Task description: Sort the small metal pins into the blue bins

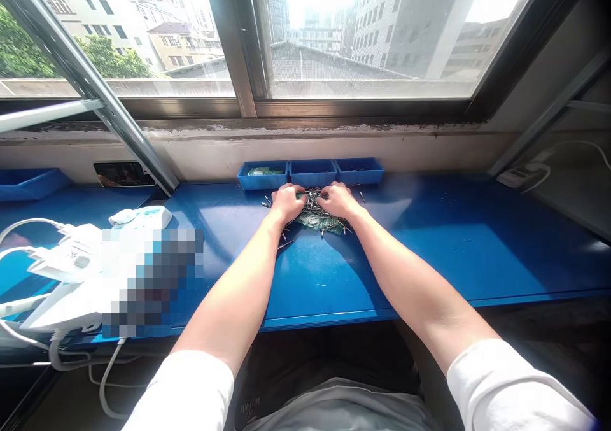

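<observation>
A loose pile of thin, pin-like metal parts lies on the blue table, over and among glossy green pieces whose kind I cannot make out. My left hand rests on the pile's left side, with its fingers curled down and its thumb pointing inward. Over the right side is my right hand, also curled, its thumb and fingers down among the parts. Both hands touch the pile, and their fingertips are partly hidden in it. A few metal parts stick out or lie loose around the edges.
Three joined blue bins stand behind the pile; the left one holds green pieces. White power strips and plugs with cables crowd the left, beside a blurred dark object. A phone leans at the wall. Metal frame posts flank the table.
</observation>
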`<state>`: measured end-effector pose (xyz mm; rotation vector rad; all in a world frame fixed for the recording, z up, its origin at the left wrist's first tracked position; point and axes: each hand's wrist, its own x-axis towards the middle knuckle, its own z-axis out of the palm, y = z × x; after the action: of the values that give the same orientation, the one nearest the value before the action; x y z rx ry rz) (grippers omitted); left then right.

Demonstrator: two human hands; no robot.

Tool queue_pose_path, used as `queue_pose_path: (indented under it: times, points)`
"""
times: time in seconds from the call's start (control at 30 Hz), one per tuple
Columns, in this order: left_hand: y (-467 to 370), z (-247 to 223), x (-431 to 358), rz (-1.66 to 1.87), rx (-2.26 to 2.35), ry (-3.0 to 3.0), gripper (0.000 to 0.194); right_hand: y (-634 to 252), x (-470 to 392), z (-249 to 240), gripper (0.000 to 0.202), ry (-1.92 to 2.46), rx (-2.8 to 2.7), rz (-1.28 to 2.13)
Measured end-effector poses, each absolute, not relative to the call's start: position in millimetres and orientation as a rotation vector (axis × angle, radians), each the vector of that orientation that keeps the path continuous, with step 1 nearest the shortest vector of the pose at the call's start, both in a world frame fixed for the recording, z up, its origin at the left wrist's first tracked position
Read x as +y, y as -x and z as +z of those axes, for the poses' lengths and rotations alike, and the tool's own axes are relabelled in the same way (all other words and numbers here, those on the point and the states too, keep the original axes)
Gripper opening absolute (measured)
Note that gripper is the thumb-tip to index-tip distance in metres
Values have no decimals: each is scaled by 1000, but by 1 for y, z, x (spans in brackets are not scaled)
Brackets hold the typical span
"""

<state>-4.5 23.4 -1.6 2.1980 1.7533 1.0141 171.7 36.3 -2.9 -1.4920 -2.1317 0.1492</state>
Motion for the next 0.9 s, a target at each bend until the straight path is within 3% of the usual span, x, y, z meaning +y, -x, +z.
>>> queue_pose_path:
  times: [0.33,0.7,0.9]
  points:
    - [4,-1,22,993,1765,-2227,24,-171,39,-4,18,1409,-2081,176]
    - [3,0,21,1058,1704,-2238,24,-167,35,3,22,1208,-1940,163]
    - [0,7,16,1220,1497,-2302,33,-163,30,8,20,1102,-1800,418]
